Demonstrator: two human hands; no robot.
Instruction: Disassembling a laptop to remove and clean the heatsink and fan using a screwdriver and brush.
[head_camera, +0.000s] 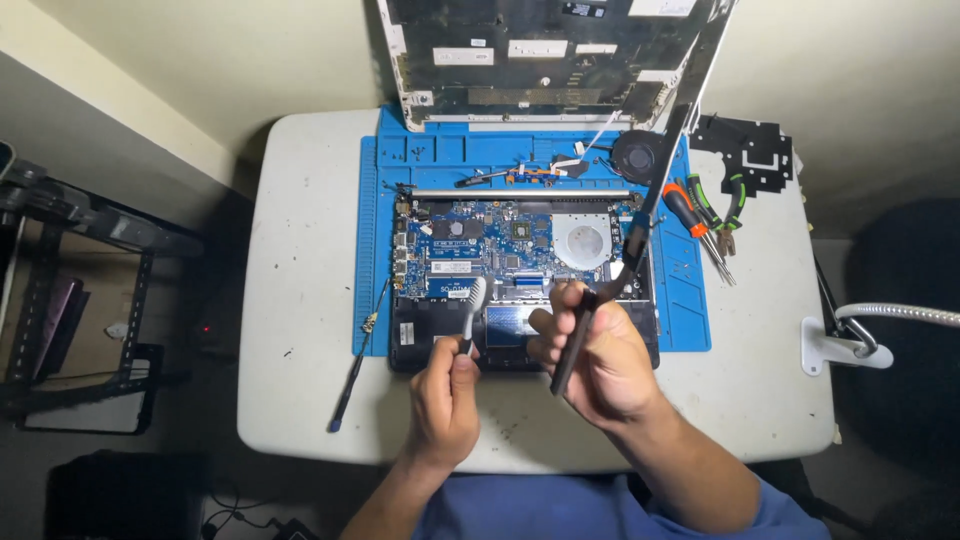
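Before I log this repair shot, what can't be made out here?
- Laptop lid: head view, top cut off by the frame edge.
- Circuit board: parts too small to tell.
- Black tool in right hand: blurred.
- Brush handle: hidden inside left hand.

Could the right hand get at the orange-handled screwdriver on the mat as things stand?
Probably not right away: the right hand is closed around a long dark strip. The orange-handled screwdriver lies uncovered on the blue mat, beside green-handled pliers.
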